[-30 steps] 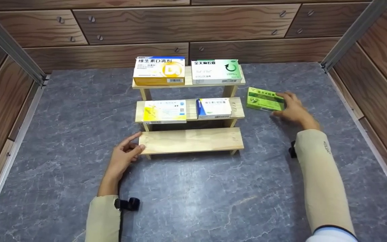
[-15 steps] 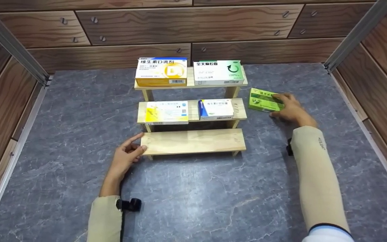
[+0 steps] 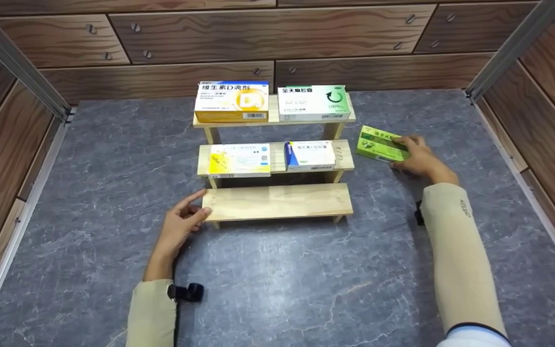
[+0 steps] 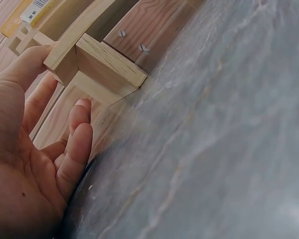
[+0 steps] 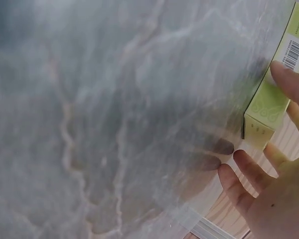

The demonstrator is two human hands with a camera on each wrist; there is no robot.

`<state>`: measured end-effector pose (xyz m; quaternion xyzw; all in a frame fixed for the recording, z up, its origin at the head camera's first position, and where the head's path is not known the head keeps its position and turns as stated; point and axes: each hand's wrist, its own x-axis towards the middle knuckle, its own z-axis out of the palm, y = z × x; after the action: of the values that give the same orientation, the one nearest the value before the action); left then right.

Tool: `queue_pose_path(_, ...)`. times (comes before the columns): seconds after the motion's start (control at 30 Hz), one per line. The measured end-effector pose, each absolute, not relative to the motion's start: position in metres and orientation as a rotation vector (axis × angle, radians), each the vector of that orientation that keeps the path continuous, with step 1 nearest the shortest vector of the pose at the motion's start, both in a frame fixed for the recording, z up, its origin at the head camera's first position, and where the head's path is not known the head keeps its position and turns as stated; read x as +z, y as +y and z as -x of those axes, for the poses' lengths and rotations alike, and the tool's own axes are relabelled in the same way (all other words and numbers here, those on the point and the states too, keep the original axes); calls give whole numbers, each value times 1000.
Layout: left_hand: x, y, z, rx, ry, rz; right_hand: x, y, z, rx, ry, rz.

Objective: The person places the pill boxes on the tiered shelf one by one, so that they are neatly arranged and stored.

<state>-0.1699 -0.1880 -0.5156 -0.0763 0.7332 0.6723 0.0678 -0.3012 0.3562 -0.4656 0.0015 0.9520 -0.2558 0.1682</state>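
Observation:
On the floor stands a three-step wooden display rack [image 3: 277,202]; its lowest step is bare. My left hand [image 3: 178,224] pinches the left end of that step between thumb and index finger, the other fingers loosely curled beneath, as the left wrist view shows. To the right of the rack, a green medicine box [image 3: 378,143] lies slightly turned. My right hand [image 3: 422,159] holds its right end, thumb at the near side and fingers over the far side. In the right wrist view, the thumb presses near the barcode on the green box [image 5: 269,107], and two fingers are spread apart from it.
A yellow-white vitamin D box [image 3: 231,102] and a white-green box [image 3: 313,103] occupy the top step. The middle step carries a yellow-white box [image 3: 240,159] and a blue-white box [image 3: 310,155]. Wood-patterned walls [image 3: 268,33] enclose the grey marbled surface [image 3: 277,279].
The green box has turned slightly clockwise under my right hand, its right end now a little nearer to me. My left hand keeps its place on the lowest step.

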Motion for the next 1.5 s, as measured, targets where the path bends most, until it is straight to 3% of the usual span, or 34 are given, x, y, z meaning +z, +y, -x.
queue_pose_path(0.6,-515,-188,171,1989,2234,231,-455,367,290,-836,2742,12)
queue_pose_path(1.07,-516,-188,171,1998,2226,222,-408,371,269,-998,2794,-52)
queue_pose_path(1.5,-516,-188,170,2026,2198,221,-360,366,253,-1152,2950,49)
